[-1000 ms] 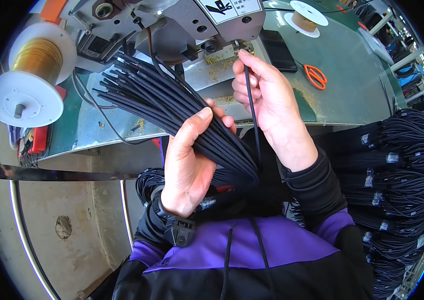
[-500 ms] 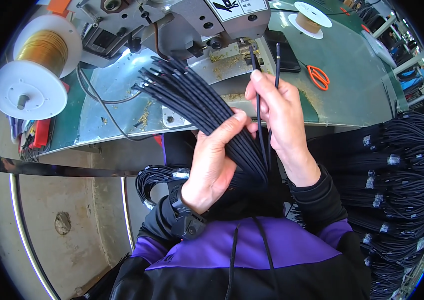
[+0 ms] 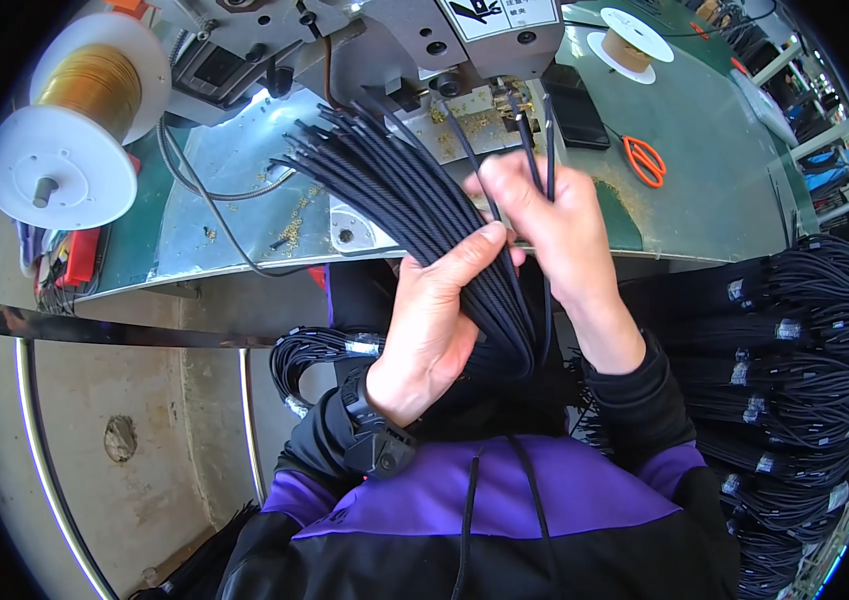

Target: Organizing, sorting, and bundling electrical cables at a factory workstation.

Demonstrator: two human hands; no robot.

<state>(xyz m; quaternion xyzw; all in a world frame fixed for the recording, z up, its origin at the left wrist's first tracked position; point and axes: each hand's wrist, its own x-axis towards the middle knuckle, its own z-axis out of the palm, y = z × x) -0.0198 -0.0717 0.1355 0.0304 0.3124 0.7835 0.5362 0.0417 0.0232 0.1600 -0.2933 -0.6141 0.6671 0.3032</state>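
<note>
A thick bundle of thin black cords (image 3: 395, 185) is gripped in my left hand (image 3: 427, 325), thumb across the top. The cut ends fan out up and to the left, and the cords loop back below the hand. My right hand (image 3: 573, 235), slightly blurred, is closed around a few separated black cords (image 3: 550, 135), whose ends stand up past the fingers. One more cord (image 3: 462, 135) leans between the bundle and the right fingers; whether they touch it I cannot tell. Just beyond the cords is a grey metal machine (image 3: 375, 55) with small brass-coloured scraps at its base.
At the left stands a large white spool of brass-coloured strip (image 3: 95, 85). A black phone-like slab (image 3: 577, 108), orange-handled scissors (image 3: 645, 162) and a smaller spool (image 3: 633, 48) lie on the table to the right. Tied cord bundles (image 3: 805, 365) hang at my right; a coiled one (image 3: 310, 350) is by my lap.
My right hand has tilted and shifted slightly down, its fingers moving toward the bundle. One cord now leans away from the others to the left. My left hand keeps its hold.
</note>
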